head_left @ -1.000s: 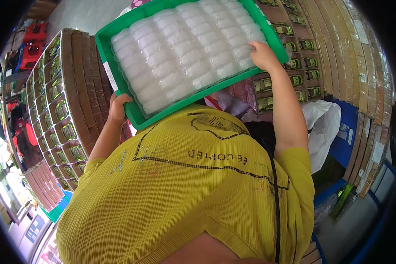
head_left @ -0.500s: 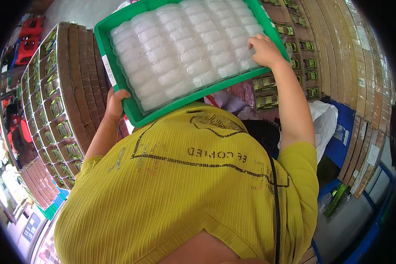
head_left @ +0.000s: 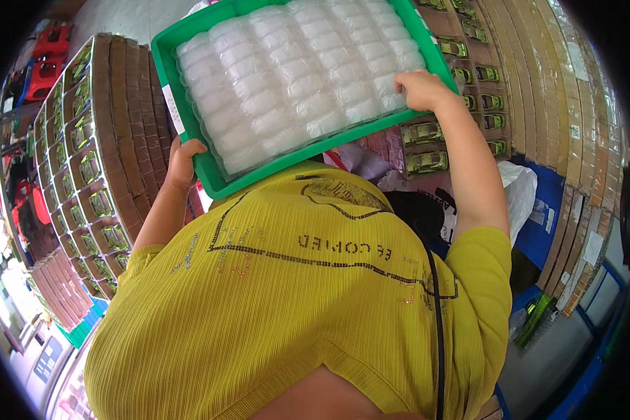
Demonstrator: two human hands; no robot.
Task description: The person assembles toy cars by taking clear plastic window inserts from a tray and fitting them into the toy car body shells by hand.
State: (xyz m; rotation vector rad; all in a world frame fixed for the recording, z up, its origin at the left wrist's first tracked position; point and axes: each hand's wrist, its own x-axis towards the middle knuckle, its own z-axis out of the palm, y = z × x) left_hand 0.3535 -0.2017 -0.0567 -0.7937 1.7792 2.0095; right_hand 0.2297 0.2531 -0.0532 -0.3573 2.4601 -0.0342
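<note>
A green plastic tray [head_left: 162,66] is held tilted in front of me. Rows of white, puffy, film-wrapped bundles [head_left: 280,84] fill a clear, scalloped-edged liner inside it. My left hand [head_left: 183,159] is closed around the tray's near left corner, its thumb on the rim and the other fingers hidden underneath. My right hand [head_left: 423,91] reaches over the near rim at the right end. Its fingers are curled down against the last bundles and the liner edge; what lies between the fingertips is hidden.
Stacked cardboard-divided trays of yellow-green toy cars [head_left: 101,203] stand at left. More toy cars [head_left: 427,161] lie in compartments at right, beside tall cardboard stacks [head_left: 539,91]. A white plastic bag [head_left: 516,199] and a blue bin [head_left: 544,189] are near my right arm.
My right hand has drawn back slightly toward me, closer to the tray's near rim, with its fingers more curled. The tray and my left hand have hardly moved.
</note>
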